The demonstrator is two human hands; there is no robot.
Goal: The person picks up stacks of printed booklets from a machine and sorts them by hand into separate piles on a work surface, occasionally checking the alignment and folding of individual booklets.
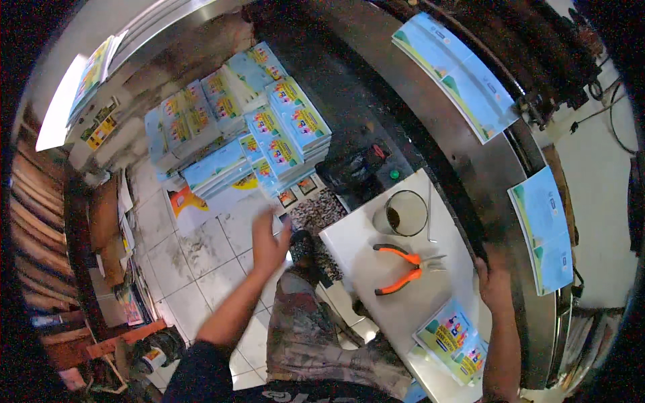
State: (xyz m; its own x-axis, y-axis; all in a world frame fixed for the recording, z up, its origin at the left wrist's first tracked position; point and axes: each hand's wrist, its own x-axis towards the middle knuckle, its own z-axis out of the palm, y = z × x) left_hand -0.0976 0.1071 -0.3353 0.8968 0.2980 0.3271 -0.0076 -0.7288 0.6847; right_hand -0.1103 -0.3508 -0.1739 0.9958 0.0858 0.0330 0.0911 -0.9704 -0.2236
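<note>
My left hand (269,243) is over the tiled floor, slightly blurred, with thumb and fingers apart and nothing plainly held. Just beyond it stand stacks of printed booklets (299,114), blue with yellow. My right hand (495,285) rests against the dark edge of the metal machine (463,161); its fingers are mostly hidden. Left of that hand is a white tabletop (363,269) with orange-handled pliers (403,267), jaws pointing right. Near its front corner lie a few booklets (447,336).
A clear glass (406,213) with dark contents stands beside a thin bent metal rod (430,215). Light-blue printed sheets (460,77) and another open stack (543,228) lie on the machine. A green button (394,174) shows on the dark panel. Shelves (40,235) line the left side.
</note>
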